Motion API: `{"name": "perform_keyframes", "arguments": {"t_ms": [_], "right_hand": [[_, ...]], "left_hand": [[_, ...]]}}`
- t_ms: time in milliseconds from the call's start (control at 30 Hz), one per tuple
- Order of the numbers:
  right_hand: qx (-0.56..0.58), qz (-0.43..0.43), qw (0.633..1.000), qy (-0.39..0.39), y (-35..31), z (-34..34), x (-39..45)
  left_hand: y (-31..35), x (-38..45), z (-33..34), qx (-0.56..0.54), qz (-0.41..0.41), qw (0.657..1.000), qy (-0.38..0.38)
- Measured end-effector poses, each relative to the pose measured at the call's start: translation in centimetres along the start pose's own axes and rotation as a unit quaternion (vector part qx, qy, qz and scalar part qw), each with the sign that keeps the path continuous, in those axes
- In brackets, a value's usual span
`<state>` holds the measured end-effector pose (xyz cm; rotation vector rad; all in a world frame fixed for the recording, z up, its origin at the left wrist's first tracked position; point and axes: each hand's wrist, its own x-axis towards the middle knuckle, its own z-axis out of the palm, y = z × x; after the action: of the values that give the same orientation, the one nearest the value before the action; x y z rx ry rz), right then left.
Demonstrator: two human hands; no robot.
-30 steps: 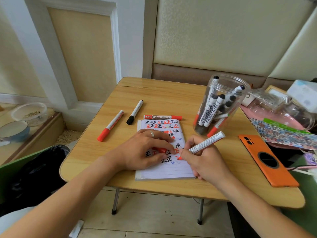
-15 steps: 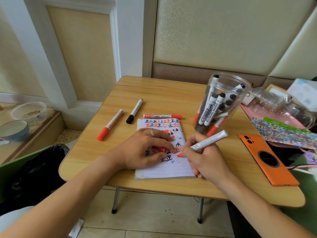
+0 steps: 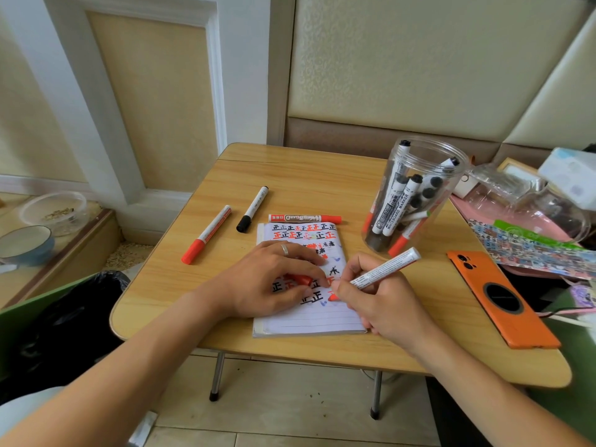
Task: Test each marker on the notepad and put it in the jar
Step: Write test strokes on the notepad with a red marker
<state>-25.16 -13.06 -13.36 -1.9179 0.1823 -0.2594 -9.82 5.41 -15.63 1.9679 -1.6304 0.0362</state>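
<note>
A lined notepad (image 3: 309,321) covered in red and black marks lies at the table's middle. My right hand (image 3: 377,304) grips an uncapped red marker (image 3: 383,269), its tip on the page. My left hand (image 3: 267,282) rests on the notepad and holds the red cap (image 3: 301,279) under its fingers. A clear jar (image 3: 416,195) with several markers stands at the right rear. On the table lie a red-capped marker (image 3: 206,235), a black-capped marker (image 3: 253,209) and a red marker (image 3: 304,218) along the pad's top edge.
An orange phone (image 3: 503,298) lies at the right on the wooden table (image 3: 290,175). Clear plastic containers and patterned papers (image 3: 529,243) crowd the far right. A black-lined bin (image 3: 64,321) and bowls (image 3: 25,241) sit on the left, beyond the table.
My right hand has shifted slightly while the marker tip moves on the page. My left hand stays on the notepad with the cap.
</note>
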Motion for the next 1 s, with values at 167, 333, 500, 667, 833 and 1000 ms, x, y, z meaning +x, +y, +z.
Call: {"name": "perform_keyframes", "arguments": {"t_ms": [167, 333, 500, 667, 833, 1000], "right_hand": [[-0.018, 0.010, 1.000, 0.022, 0.1, 0.0, 0.1], [-0.029, 0.043, 0.997, 0.064, 0.7, -0.1, 0.5], [-0.039, 0.042, 0.996, 0.069, 0.7, 0.0, 0.7], [0.030, -0.013, 0.998, 0.053, -0.4, -0.1, 1.0], [0.083, -0.032, 0.996, 0.022, -1.1, 0.8, 1.3], [0.125, -0.019, 0.991, 0.040, -1.0, 1.4, 1.8]], "left_hand": [[0.1, 0.0, -0.1, -0.005, 0.001, 1.000, -0.005], [0.4, 0.0, -0.2, -0.001, 0.001, 1.000, -0.004], [0.5, -0.2, -0.1, -0.011, -0.043, 0.999, -0.006], [0.5, -0.2, 0.1, -0.011, -0.060, 0.998, -0.011], [0.6, -0.2, 0.0, -0.053, -0.074, 0.996, 0.019], [0.9, -0.4, -0.4, -0.097, -0.090, 0.991, 0.031]]}}
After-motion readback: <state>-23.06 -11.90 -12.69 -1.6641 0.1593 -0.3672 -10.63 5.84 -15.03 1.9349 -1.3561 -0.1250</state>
